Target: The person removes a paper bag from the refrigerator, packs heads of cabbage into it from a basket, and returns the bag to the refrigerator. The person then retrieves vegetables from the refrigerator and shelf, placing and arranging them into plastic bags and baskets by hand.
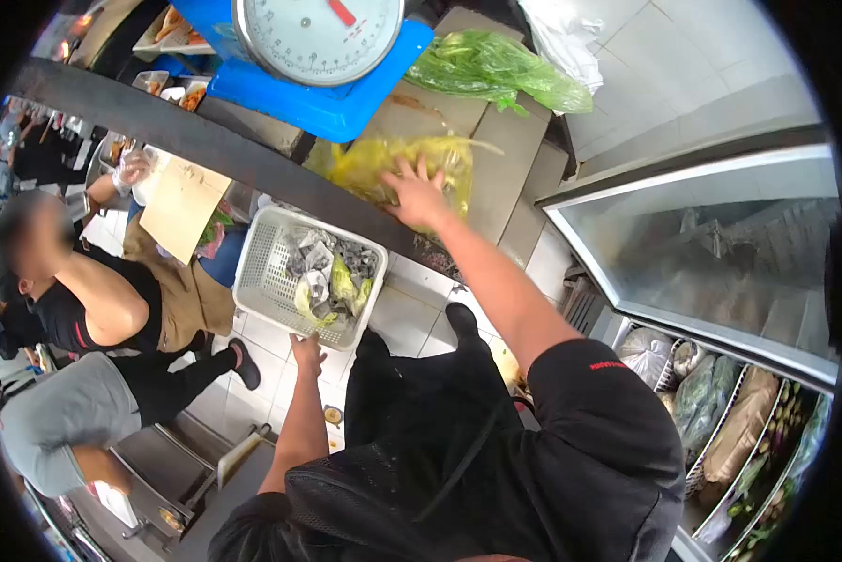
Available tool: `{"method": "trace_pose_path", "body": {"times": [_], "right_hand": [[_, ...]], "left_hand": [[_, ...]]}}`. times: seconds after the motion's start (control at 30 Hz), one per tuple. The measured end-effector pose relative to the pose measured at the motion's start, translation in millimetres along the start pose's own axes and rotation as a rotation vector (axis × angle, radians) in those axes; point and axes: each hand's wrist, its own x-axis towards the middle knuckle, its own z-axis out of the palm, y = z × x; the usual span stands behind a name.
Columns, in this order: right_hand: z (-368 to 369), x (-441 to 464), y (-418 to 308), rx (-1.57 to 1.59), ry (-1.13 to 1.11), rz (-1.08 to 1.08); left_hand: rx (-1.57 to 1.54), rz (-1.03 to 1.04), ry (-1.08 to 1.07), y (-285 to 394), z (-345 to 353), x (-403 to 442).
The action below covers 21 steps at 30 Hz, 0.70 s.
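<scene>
My right hand (415, 194) lies with spread fingers on a yellow plastic bag (454, 178) on the grey counter. Below the counter's dark edge is a white plastic basket (255, 272) holding crumpled newspaper (320, 258) and some pale green leafy vegetable (343, 281). At the basket's lower edge is my left hand (306, 354), its fingers apart; whether it touches the basket I cannot tell. Behind the yellow bag lies a clear bag of green vegetables (500, 70).
A blue scale (346, 98) stands on the counter. An open glass-doored fridge (702, 253) with packed vegetables (739, 421) is at the right. At the left a person (111, 300) wears a clear glove, near another person in grey (69, 421).
</scene>
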Motion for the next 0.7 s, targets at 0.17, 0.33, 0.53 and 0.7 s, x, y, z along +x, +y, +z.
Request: {"method": "trace_pose_path", "body": {"times": [0.17, 0.33, 0.53, 0.7], "right_hand": [[37, -71, 47, 0.674, 0.34, 0.139], [-10, -149, -6, 1.377, 0.337, 0.184], [71, -175, -92, 0.707, 0.109, -0.171], [-1, -169, -123, 0.541, 0.021, -0.376]], "left_hand": [[0.567, 0.445, 0.372, 14, 17, -19], [-0.127, 0.054, -0.702, 77, 75, -122], [-0.555, 0.072, -0.842, 74, 127, -123], [-0.062, 0.913, 0.147, 135, 78, -113]]}}
